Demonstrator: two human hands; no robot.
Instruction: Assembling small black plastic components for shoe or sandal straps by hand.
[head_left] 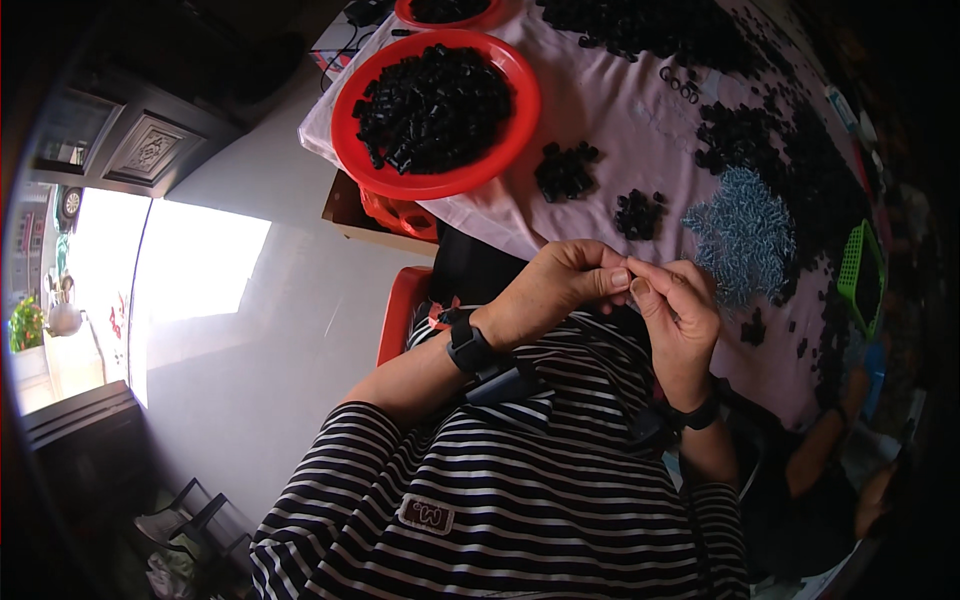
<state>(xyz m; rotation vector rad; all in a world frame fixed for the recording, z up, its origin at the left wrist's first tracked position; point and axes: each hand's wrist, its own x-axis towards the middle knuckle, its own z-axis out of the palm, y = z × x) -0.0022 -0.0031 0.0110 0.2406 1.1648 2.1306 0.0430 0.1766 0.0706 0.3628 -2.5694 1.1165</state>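
In front of my chest, at the near edge of the table, my left hand (570, 282) and my right hand (684, 318) meet with their fingertips pinched together. Whatever sits between the fingers is too small or hidden to make out. Just right of my right hand lies a heap of small blue-grey screw-like pieces (742, 235). Beyond my hands are two small clusters of black pieces, a nearer one (638, 215) and a farther one (566, 172). At the far left of the table a red basin (520, 75) holds many small black parts (432, 108).
A pink cloth (590, 100) covers the table. Black parts (650, 25) spread along its far and right sides, near several dark rings (680, 85). A green basket (858, 275) stands at the right. Another person's arm (825, 440) shows at lower right. A red chair (400, 310) is beside me.
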